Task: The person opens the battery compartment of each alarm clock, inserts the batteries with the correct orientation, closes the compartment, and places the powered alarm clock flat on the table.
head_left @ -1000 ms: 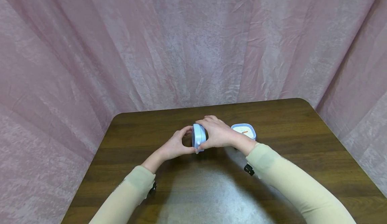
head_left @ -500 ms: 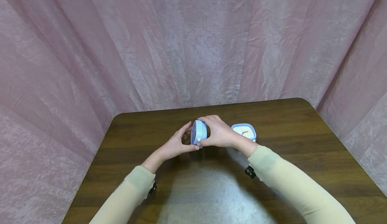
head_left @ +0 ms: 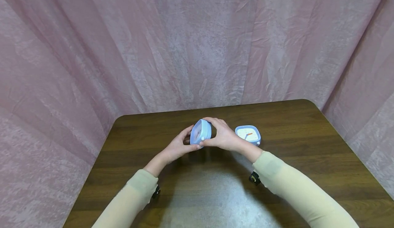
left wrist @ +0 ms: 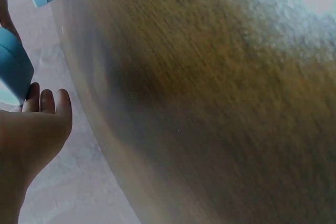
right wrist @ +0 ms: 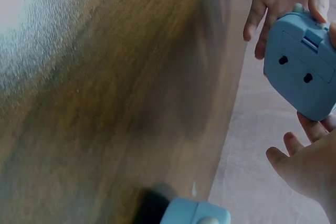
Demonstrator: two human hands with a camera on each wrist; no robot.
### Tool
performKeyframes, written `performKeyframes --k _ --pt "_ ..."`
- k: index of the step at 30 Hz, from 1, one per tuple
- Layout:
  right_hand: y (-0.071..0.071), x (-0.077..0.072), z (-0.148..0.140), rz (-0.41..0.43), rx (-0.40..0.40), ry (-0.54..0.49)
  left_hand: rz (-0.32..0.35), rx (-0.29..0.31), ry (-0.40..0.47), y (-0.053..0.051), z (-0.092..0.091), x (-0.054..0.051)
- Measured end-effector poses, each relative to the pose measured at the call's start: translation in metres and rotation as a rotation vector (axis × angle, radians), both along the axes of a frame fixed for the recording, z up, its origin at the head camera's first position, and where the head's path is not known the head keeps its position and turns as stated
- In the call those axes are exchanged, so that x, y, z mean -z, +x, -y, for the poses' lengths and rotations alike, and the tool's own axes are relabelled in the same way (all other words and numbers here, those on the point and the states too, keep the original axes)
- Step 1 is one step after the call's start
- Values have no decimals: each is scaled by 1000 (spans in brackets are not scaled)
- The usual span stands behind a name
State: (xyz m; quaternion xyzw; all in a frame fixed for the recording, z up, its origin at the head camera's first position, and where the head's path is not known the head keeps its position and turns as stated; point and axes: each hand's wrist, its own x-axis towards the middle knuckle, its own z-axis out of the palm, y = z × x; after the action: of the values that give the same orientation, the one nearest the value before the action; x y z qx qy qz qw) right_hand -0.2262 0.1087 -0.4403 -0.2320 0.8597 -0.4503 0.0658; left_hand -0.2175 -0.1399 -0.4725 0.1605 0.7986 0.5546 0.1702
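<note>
A light blue alarm clock (head_left: 200,132), square with rounded corners, is held above the table, its face turned left and partly toward the head camera. My right hand (head_left: 225,136) grips it from the right, thumb at the lower edge and fingers at the top. From the left, my left hand (head_left: 178,148) holds its edge, thumb low and fingers along the far side. The right wrist view shows the clock's back (right wrist: 299,72) with two dark holes and a battery cover. A second light blue clock (head_left: 247,134) lies face up beyond my right wrist, with a white dial and orange hand.
Under the hands is a dark brown wooden table (head_left: 147,132) with rounded far corners and a bright glare near the front. A pink velvet curtain (head_left: 197,50) hangs behind it and at both sides.
The held clock has risen slightly and turned, so that its face, seen almost edge-on before, now shows more. Both hands moved with it. The second clock stays put.
</note>
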Motion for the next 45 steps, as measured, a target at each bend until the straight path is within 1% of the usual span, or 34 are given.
performKeyframes --k 6,12,16,20,26,32,36,38,41,45 --pt "0 5 0 47 10 -31 6 -7 25 0 0 -1" --pt "3 5 0 49 -9 -17 -9 -15 11 -2 1 1" --pt "4 6 0 39 -14 0 -28 -21 -9 -1 1 -1" --pt "4 6 -1 36 -30 25 -61 -43 -48 0 2 -3" --pt "5 5 0 26 -50 79 -115 -86 -125 -1 4 -1" --pt "6 7 1 -46 -34 138 -173 -80 -204 -1 4 -2" --pt "7 7 2 -86 -21 188 -211 -88 -283 0 3 -4" --pt "8 8 2 -92 -11 212 -231 -87 -323 0 2 -4" --pt "8 9 3 -80 1 236 -254 -79 -366 0 2 -4" --pt "9 11 4 -50 20 246 -262 -73 -399 0 1 -3"
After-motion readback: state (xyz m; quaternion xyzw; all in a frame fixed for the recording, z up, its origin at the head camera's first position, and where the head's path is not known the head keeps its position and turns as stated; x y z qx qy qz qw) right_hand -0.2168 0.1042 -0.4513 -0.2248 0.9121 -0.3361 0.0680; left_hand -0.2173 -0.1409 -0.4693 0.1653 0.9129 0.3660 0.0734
